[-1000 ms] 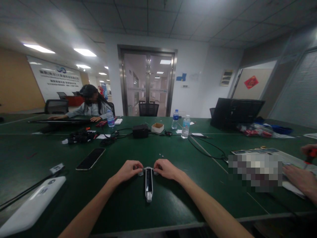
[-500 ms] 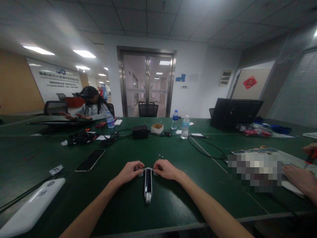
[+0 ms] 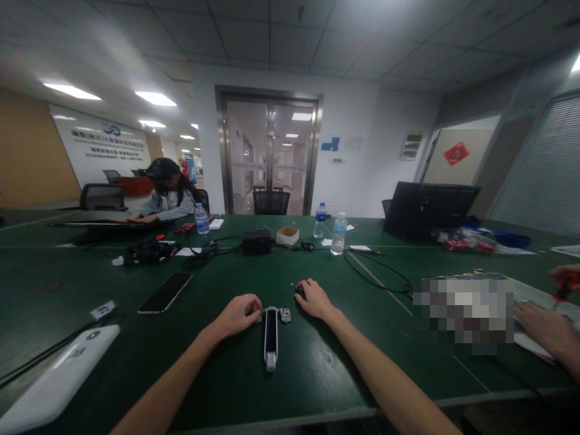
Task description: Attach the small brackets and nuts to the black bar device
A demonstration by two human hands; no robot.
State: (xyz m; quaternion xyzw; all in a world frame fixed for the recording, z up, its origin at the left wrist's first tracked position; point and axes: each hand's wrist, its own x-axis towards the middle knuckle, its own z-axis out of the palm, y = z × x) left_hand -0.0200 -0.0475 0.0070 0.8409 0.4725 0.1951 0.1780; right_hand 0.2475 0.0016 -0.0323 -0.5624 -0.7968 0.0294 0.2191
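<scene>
On table (image 3: 254, 386): slim white device (image 3: 270, 331), metal fitting (image 3: 285, 315) loose beside its head — unattached.
Your left hand (image 3: 239, 314): pinching device's head.
Your right hand (image 3: 316, 299): curled on tabletop, hold unclear.

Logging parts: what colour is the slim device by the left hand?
The device is white with a black middle strip; head view.

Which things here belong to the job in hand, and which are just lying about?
In hand:
device, left hand at its far end
metal part beside that end
right hand, off the device, fingers down on the table

Lying about:
phone
white pack
bottles
box
laptop
cable
</scene>
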